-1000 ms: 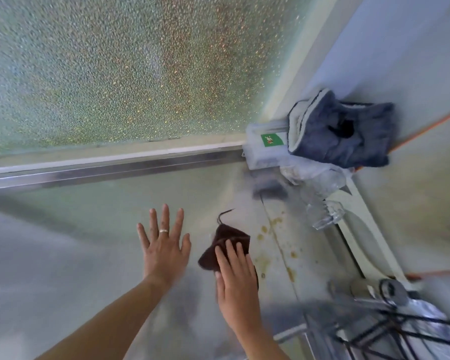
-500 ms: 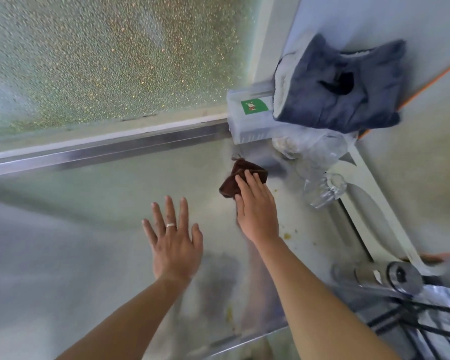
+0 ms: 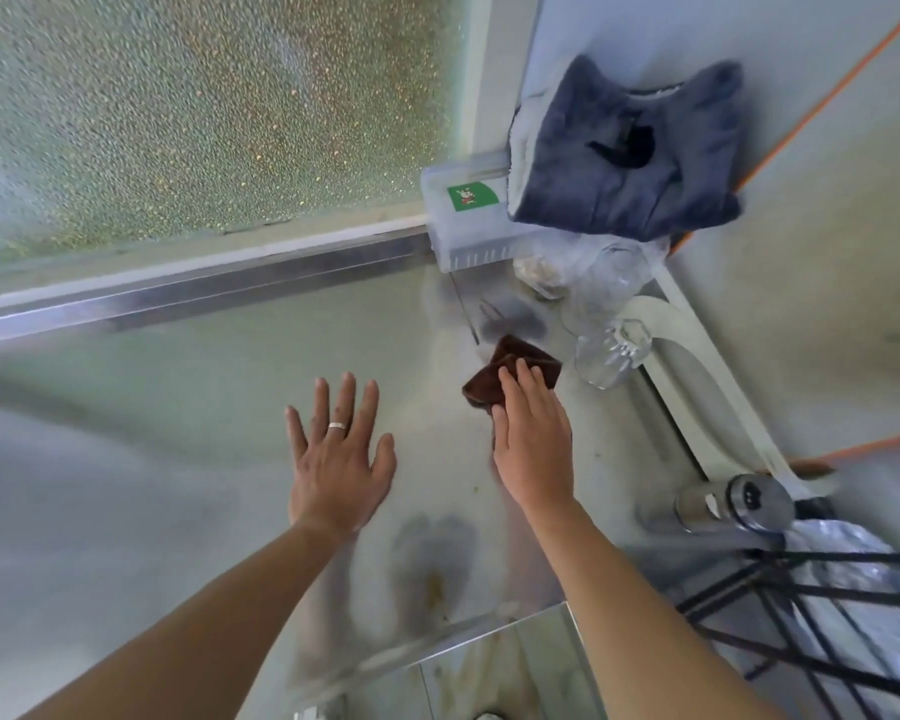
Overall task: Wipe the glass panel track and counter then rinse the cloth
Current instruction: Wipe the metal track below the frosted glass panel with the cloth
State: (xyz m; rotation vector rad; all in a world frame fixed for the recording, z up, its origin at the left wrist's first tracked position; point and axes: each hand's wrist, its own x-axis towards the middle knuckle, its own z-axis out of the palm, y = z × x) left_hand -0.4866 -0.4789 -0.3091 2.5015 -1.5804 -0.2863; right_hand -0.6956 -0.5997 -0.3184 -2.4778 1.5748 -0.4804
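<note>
A dark brown cloth [image 3: 505, 368] lies bunched on the pale counter [image 3: 188, 387], pressed flat under the fingers of my right hand [image 3: 533, 439]. My left hand [image 3: 336, 454], with a ring on one finger, rests palm down on the counter with fingers spread, holding nothing. The frosted glass panel [image 3: 204, 106] stands behind, and its metal track [image 3: 204, 288] runs along the counter's back edge. Small yellowish stains [image 3: 435, 584] mark the counter near its front edge.
A clear plastic box with a green label [image 3: 463, 220] sits at the track's right end, a grey-blue towel [image 3: 624, 158] above it. An upturned glass [image 3: 609, 350] and crumpled plastic lie right of the cloth. A metal shaker [image 3: 733, 504] and black wire rack [image 3: 801, 615] stand at right.
My right hand slid the cloth away from me toward the plastic box, then drew it back a little toward the right. My left hand stayed flat on the counter.
</note>
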